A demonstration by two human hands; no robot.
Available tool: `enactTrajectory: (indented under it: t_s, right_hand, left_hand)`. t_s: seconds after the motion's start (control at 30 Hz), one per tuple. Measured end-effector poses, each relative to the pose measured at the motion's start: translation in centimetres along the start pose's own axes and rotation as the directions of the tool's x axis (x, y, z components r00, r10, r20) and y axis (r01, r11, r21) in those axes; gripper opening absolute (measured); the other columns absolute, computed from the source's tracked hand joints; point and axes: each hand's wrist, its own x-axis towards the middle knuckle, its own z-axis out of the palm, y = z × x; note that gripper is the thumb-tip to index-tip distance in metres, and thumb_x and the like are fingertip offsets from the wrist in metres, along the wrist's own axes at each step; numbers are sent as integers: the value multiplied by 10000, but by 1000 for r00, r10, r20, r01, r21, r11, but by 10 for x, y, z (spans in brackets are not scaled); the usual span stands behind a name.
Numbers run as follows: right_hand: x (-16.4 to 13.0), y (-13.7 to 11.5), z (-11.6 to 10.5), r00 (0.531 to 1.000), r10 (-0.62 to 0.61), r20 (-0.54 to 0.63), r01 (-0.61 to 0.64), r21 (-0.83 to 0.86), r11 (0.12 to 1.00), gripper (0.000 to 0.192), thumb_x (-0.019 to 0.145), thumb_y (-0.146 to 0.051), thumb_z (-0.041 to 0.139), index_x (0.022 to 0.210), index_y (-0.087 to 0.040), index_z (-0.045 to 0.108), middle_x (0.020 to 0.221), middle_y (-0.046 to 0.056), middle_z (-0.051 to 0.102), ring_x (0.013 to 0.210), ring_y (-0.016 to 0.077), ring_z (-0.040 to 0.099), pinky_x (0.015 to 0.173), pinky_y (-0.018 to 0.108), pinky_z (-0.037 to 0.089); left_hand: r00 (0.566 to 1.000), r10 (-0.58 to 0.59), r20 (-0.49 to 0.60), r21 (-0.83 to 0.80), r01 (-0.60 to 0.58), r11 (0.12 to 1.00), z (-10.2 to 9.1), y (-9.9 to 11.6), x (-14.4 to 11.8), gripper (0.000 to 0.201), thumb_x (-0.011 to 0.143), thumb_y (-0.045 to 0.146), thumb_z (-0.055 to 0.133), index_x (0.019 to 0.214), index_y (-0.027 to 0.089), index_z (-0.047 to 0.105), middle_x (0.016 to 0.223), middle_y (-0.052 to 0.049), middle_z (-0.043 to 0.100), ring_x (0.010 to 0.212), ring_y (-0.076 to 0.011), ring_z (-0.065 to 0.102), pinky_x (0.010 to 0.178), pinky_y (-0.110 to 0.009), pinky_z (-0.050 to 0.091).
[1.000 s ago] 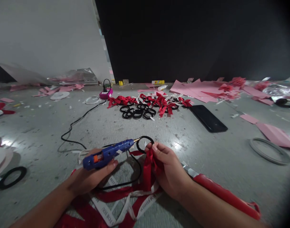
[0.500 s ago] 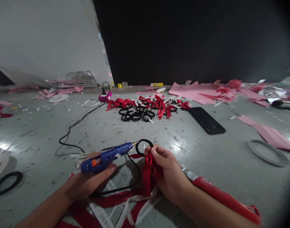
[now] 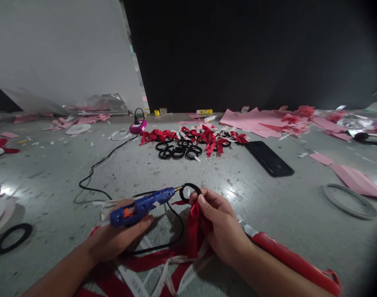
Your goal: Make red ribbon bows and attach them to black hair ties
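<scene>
My left hand [image 3: 123, 231] is wrapped round a blue hot glue gun [image 3: 145, 205] whose metal nozzle points right. The nozzle tip is at the upper left edge of a black hair tie [image 3: 185, 188]; whether they touch is hard to tell. Between thumb and fingers, my right hand [image 3: 219, 220] pinches the hair tie together with a red ribbon bow [image 3: 193, 222], its tails hanging down. Below both hands lie red ribbons [image 3: 151, 259] and white printed ribbons [image 3: 132, 280], partly hidden by my left forearm.
Black hair ties [image 3: 178, 152] and red bows [image 3: 208, 136] lie in a heap ahead. A black phone [image 3: 270, 159] is right of them. A black cord runs from a magenta plug adapter [image 3: 138, 126]. A red-handled knife [image 3: 293, 260] lies beside my right forearm, a grey ring [image 3: 349, 202] farther right.
The hands, glue gun and hair tie have shifted very slightly right and down in view, along with the whole scene. The hair tie is tilted a little more; both grips are the same.
</scene>
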Motion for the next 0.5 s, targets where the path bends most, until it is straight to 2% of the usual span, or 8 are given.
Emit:
enactTrajectory:
  t_s: [0.27,0.5]
  right_hand:
    - [0,5,-9,998,-64,5,63,-212,975,237,779,-397,753,865,-188,683,761,-3,593,563,64,439,497,164,337]
    - [-2,2,-9,988,-132,84,155,-405,901,223,855,-415,669,841,-193,661,675,-32,499,566,63,362,509,179,276]
  left_hand:
    - [1000,-13,-9,-30,13,999,3,-1,-2,245,749,456,617,649,237,568,578,2,582,532,-172,527,480,-242,393]
    - [1000,4,9,-38,-4,999,3,4,-2,293,749,472,605,592,230,550,483,22,496,462,-144,465,449,-232,363]
